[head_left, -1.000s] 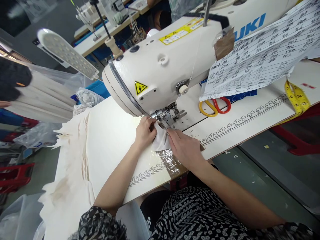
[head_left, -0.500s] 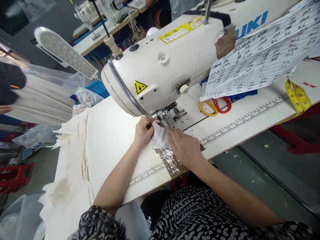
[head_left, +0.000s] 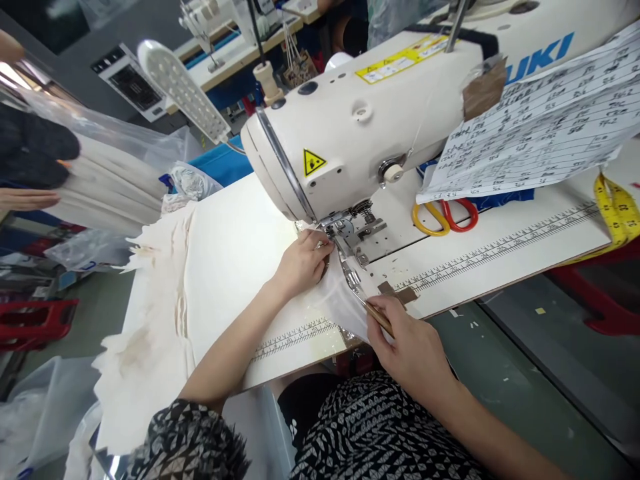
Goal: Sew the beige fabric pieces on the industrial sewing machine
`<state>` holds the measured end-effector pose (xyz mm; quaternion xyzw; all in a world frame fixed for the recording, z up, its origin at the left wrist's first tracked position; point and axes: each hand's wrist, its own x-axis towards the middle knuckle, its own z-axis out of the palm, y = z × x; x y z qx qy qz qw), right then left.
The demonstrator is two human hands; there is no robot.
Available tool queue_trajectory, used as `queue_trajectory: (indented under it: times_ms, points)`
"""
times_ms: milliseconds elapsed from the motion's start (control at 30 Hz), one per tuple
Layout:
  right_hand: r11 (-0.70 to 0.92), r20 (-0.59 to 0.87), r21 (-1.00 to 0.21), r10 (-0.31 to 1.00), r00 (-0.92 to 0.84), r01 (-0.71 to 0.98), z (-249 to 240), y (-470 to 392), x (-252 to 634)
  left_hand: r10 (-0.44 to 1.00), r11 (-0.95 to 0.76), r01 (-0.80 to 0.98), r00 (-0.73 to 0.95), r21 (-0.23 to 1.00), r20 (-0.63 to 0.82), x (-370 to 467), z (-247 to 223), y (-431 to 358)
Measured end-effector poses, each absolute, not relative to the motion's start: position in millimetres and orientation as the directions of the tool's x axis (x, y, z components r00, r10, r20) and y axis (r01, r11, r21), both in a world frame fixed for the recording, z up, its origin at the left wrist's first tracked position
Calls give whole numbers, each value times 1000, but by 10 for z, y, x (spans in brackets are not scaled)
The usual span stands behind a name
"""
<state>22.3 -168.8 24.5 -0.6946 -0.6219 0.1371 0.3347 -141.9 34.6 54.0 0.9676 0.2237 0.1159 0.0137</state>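
Note:
My left hand [head_left: 304,261] is closed at the left of the presser foot [head_left: 336,230], its fingers pinching the sheer white fabric [head_left: 345,303]. That fabric spreads from the needle area toward the table's front edge. In my right hand [head_left: 407,337] is a slim metal tool with a brown handle [head_left: 379,316]; its exact kind is unclear. The tool's metal end points up toward the presser foot, over the fabric's right side. The white sewing machine [head_left: 350,127] stands over both hands, and its needle tip is hidden.
Scissors with yellow and red handles [head_left: 445,219] lie right of the needle area, partly beneath a handwritten sheet [head_left: 535,120]. A yellow tape measure [head_left: 617,210] hangs at the right. White cut pieces [head_left: 150,333] cover the table's left end. Another person's hand [head_left: 30,199] shows far left.
My right hand has moved down and right from the presser foot, and the metal tool now shows in it. The white fabric stretches farther toward the front edge. The whole view has shifted.

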Motion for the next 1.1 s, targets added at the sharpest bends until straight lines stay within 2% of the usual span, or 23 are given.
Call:
queue_trajectory:
  times_ms: [67,167,333,500,667,800,1100]
  points:
    - [15,179,-736,969,172,676,198,-1827,270,450,-889,457,868,19,209,-1376,546,248]
    - [-31,112,-811,972,208,585,166,-1916,353,510,-851,525,833,-15,214,-1304,484,99]
    - [-86,87,-841,953,289,534,173,-1931,462,584,-793,609,770,-26,256,-1267,336,-69]
    - [-125,52,-864,941,333,488,160,-1946,489,561,-819,573,785,37,264,-1342,321,-71]
    - [-90,37,-890,963,268,447,149,-1964,496,533,-841,537,806,58,259,-1390,358,-45]
    - [3,128,-825,975,180,565,165,-1966,512,531,-840,541,807,39,257,-1385,334,-67]
    - [148,410,-558,905,116,816,121,-1896,509,553,-819,573,795,-11,251,-1355,284,-109]
